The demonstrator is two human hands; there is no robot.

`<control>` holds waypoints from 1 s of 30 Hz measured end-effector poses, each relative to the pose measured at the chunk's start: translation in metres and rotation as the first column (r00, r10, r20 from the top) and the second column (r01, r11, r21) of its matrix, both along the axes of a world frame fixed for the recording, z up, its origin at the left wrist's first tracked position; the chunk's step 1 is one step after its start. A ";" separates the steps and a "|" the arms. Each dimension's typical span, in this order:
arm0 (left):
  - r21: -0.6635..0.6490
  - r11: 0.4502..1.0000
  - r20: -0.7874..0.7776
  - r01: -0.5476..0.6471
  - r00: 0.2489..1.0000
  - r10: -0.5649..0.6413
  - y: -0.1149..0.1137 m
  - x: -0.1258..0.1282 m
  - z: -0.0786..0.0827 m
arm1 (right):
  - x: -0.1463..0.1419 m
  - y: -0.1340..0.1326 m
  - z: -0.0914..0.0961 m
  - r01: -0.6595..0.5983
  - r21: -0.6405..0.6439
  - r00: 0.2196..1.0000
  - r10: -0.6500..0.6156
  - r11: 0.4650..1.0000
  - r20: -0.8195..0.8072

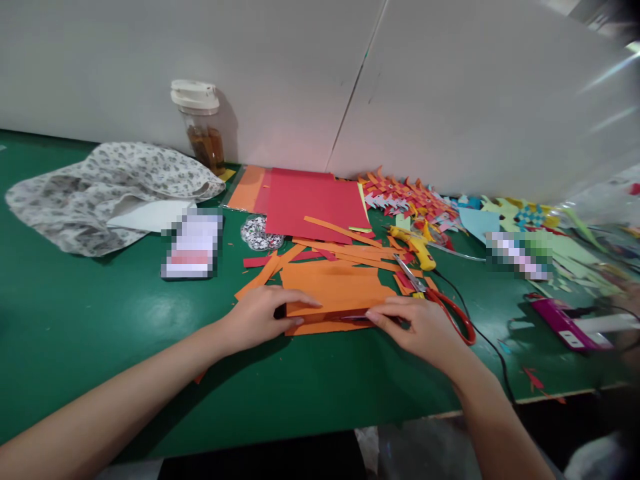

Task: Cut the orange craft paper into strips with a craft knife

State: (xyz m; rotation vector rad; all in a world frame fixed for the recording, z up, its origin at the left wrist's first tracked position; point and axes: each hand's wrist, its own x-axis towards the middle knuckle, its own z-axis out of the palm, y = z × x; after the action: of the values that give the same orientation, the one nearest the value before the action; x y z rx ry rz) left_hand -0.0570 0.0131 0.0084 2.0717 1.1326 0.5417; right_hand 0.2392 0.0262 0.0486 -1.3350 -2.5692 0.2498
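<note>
An orange paper sheet [336,288] lies on the green table [100,320], with a red sheet partly showing under its near edge. My left hand [261,319] rests on the sheet's left end, fingers pressed flat on the paper. My right hand [419,327] presses on the right end, fingertips pinched at the near edge of the paper. Red-handled scissors [440,301] lie just right of my right hand. Orange paper strips [350,248] lie scattered behind the sheet.
A red paper stack [313,200], a yellow glue gun [415,244] with its black cord, woven paper pieces [405,193], a jar of googly eyes [256,232], a drink bottle [201,124], patterned cloth [105,187] and a pink box [565,323] surround the spot. A white wall stands behind.
</note>
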 end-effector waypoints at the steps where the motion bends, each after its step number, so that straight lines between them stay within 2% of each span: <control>1: 0.003 1.000 -0.001 0.000 1.000 0.000 0.000 0.000 0.001 | 0.002 0.001 0.002 0.003 -0.015 1.000 -0.003 1.000 0.012; 4: 0.010 1.000 0.000 0.001 1.000 -0.001 0.000 0.000 0.003 | 0.009 0.005 0.005 0.018 -0.071 0.999 -0.014 0.997 0.048; 15: 0.000 1.000 0.005 0.006 1.000 -0.006 -0.001 0.000 0.002 | 0.029 0.016 0.012 0.062 -0.110 0.991 -0.048 0.992 0.127; 24: -0.010 1.000 0.003 0.007 1.000 -0.007 -0.001 0.000 0.003 | 0.042 0.024 0.012 0.062 -0.192 0.993 -0.041 0.979 0.112; 30: -0.004 1.000 -0.012 -0.004 1.000 0.004 -0.001 0.000 0.005 | 0.051 0.027 0.012 0.119 -0.213 0.987 -0.092 0.970 0.135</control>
State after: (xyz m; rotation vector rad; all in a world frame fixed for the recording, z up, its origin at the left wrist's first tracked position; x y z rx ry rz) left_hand -0.0568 0.0119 0.0132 2.0727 1.1441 0.5290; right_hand 0.2898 0.0527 0.0607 -1.6077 -2.6224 0.4588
